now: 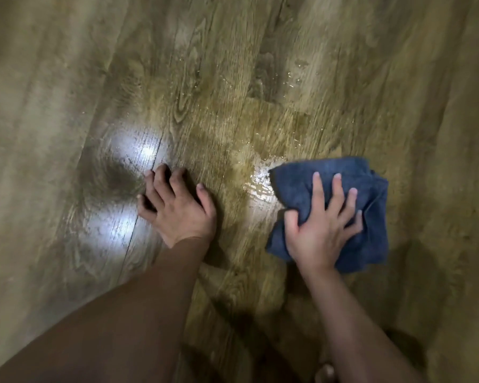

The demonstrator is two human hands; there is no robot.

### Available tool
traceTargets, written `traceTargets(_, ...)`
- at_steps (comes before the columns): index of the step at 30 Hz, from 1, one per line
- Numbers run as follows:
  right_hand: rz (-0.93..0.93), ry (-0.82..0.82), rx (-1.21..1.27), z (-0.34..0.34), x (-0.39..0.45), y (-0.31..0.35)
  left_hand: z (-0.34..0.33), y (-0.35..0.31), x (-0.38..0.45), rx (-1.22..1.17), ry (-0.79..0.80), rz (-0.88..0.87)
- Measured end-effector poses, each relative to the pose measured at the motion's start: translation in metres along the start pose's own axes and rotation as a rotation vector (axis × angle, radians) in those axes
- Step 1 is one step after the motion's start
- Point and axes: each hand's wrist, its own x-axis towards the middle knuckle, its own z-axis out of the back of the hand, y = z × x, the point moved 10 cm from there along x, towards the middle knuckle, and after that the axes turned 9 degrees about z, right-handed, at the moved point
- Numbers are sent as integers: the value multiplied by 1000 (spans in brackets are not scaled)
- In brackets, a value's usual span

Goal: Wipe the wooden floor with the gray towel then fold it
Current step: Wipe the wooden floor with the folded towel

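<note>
The gray-blue towel (371,194) lies bunched on the wooden floor (233,78) at the right of centre. My right hand (321,225) presses flat on top of it, fingers spread and thumb hooked around its left edge. My left hand (177,205) rests on the bare floor to the left, fingers apart, holding nothing. A wet, shiny patch (260,186) sits just left of the towel, between my hands.
Water droplets (296,76) and damp streaks glisten on the boards further away. Bright light reflections (138,147) shine on the floor left of my left hand. Wood planks run diagonally all around.
</note>
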Motion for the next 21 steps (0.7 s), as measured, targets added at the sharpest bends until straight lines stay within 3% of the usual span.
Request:
traceTargets(4,-49,-87,49,10,76,-9,1,-1,0,-16,15,-1)
traceTargets(10,-168,-86,87,15,184,-26,2,-2,-1,-11,18,-9)
traceTargets(16,-126,-70,92,16,178,-20,2,1,1,-9,-4,-9)
traceTargets(21,-6,-28,53,13,118,-2,3,0,0,-19,-32,-16)
